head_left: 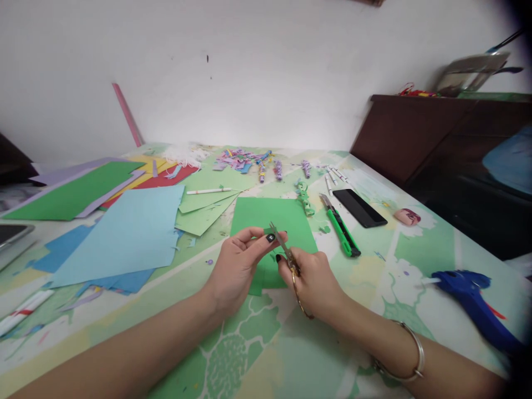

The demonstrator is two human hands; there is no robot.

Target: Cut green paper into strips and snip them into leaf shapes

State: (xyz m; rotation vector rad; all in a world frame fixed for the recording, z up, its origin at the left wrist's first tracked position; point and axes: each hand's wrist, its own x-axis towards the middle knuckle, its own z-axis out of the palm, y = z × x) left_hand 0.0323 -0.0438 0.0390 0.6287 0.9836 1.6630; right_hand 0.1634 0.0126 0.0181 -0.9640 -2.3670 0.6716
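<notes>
My right hand (pixel 313 280) is closed round the handles of a pair of scissors (pixel 283 244), gold at the grips. The blades point up and away, their tips slightly apart. Beside the blades my left hand (pixel 239 266) is pinched, thumb against fingers; whatever lies between them is too small or hidden to make out. Both hands are above a green sheet of paper (pixel 272 213) lying on the table, and they cover part of it. Just behind that sheet's right edge lies a curled light-green paper roll (pixel 305 198).
A green box cutter (pixel 343 230), a black phone (pixel 359 208) and a blue glue gun (pixel 474 299) lie to the right. Light-blue paper (pixel 124 233) and light-green sheets (pixel 203 213) spread on the left. Paper scraps (pixel 236 160) and purple rolls (pixel 278 170) are near the wall.
</notes>
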